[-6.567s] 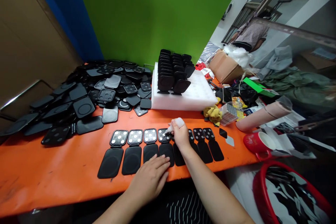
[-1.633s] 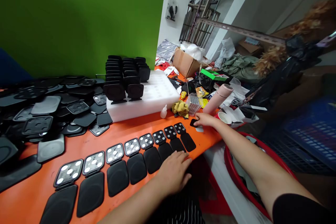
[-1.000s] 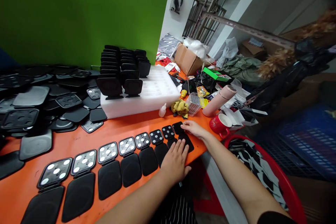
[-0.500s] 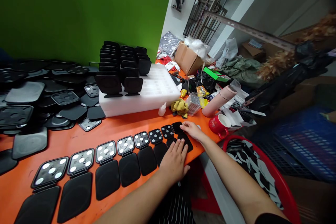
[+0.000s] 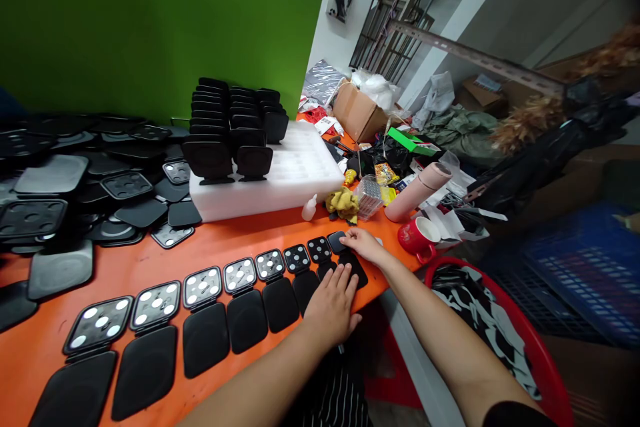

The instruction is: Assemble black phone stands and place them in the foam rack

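A row of several open black hinged cases (image 5: 200, 310) lies along the near edge of the orange table (image 5: 235, 237), their upper halves dotted with white glue blobs. My left hand (image 5: 333, 300) lies flat, fingers spread, on the lower halves of the rightmost cases. My right hand (image 5: 364, 243) rests with its fingers pressed on a small black square cover (image 5: 338, 241) that lies over the upper half of the rightmost case. A small white glue bottle (image 5: 309, 208) stands on the table behind the row, untouched.
A heap of loose black case parts (image 5: 95, 180) fills the left. A white foam block (image 5: 295, 177) holds upright black cases (image 5: 227, 130). Right of it are a yellow rag (image 5: 343, 203), a pink tube (image 5: 417, 190), a red mug (image 5: 417, 238) and clutter. A red basin (image 5: 500, 340) sits below.
Long ago my right hand squeezed glue onto the cases. It set the bottle down, reached right for a black square, brought it onto the rightmost case and now presses it there.
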Demonstrator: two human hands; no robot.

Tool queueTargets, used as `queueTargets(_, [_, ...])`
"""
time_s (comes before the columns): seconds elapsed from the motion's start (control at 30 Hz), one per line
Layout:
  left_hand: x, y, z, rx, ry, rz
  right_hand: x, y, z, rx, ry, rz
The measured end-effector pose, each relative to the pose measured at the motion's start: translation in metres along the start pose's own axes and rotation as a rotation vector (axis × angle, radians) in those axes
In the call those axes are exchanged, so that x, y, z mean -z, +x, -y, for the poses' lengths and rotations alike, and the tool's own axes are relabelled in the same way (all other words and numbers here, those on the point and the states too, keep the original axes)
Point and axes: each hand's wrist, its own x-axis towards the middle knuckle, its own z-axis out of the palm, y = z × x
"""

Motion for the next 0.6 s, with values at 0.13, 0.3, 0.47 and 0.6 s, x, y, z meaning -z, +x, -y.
queueTargets(0.13, [0.001,0.0,0.0,-0.001,-0.001,0.006,0.001,0.002,0.001,-0.011,-0.122,-0.013])
queueTargets(0.3, [0.002,0.0,0.0,-0.002,-0.005,0.005,0.002,0.004,0.006,-0.024,-0.326,-0.046])
queueTargets(0.47, [0.003,0.0,0.0,0.0,-0.008,0.005,0.007,0.0,0.008,-0.046,-0.512,-0.131])
queueTargets(0.6, [0.003,0.0,0.0,0.002,-0.016,0.002,0.028,-0.012,0.001,-0.062,-0.589,-0.159])
